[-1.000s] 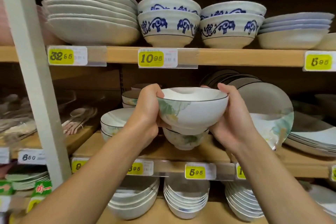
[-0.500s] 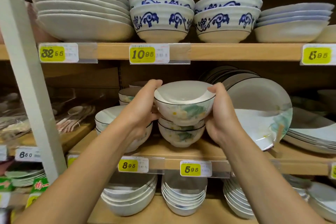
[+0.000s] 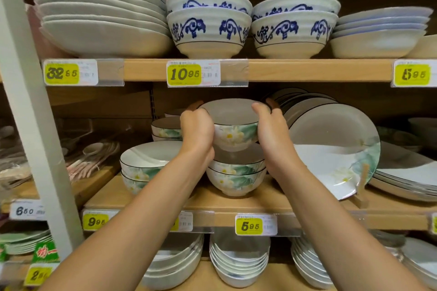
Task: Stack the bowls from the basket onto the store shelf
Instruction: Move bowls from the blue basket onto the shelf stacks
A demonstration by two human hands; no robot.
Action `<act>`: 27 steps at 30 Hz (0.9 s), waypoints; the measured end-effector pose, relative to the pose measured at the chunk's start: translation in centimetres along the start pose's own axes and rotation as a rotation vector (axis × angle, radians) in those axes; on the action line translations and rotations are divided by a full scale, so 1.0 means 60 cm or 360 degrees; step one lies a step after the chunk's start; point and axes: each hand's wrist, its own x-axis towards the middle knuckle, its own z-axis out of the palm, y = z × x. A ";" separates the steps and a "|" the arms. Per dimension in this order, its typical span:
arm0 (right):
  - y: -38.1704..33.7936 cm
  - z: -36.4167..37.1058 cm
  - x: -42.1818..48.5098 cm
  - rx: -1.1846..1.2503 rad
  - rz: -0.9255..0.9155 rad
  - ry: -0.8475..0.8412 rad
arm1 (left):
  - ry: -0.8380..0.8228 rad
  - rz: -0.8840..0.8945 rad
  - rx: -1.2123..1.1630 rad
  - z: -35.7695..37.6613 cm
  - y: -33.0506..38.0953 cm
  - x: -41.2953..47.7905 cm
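I hold a small white bowl point(image 3: 234, 125) with a green leaf and yellow flower pattern and a dark rim. My left hand point(image 3: 197, 131) grips its left side and my right hand point(image 3: 272, 130) grips its right side. The bowl hangs upright just above a stack of two matching bowls point(image 3: 236, 176) on the middle wooden shelf point(image 3: 248, 203). A narrow gap shows between the held bowl's foot and the stack. The basket is out of view.
Wider matching bowls point(image 3: 146, 165) stand left of the stack, more small ones point(image 3: 165, 126) behind. A large plate point(image 3: 331, 149) leans on a stand at the right. Blue-patterned bowls point(image 3: 209, 28) fill the upper shelf point(image 3: 307, 69). A white post point(image 3: 28, 101) runs down the left.
Both hands carried the bowl forward into the shelf and levelled it over the stack of two bowls. The camera moved closer.
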 end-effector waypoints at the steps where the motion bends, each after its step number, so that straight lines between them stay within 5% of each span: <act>1: 0.007 0.000 -0.002 -0.0103 -0.0105 0.0044 | -0.0002 0.0003 0.0024 0.002 -0.005 0.002; 19: 0.085 0.009 -0.006 -0.0359 -0.0228 0.0175 | -0.0116 -0.0146 0.0260 -0.003 -0.062 0.010; 27: 0.094 0.007 -0.003 -0.0409 -0.0175 0.0157 | -0.0195 0.0053 0.0530 0.005 -0.082 0.008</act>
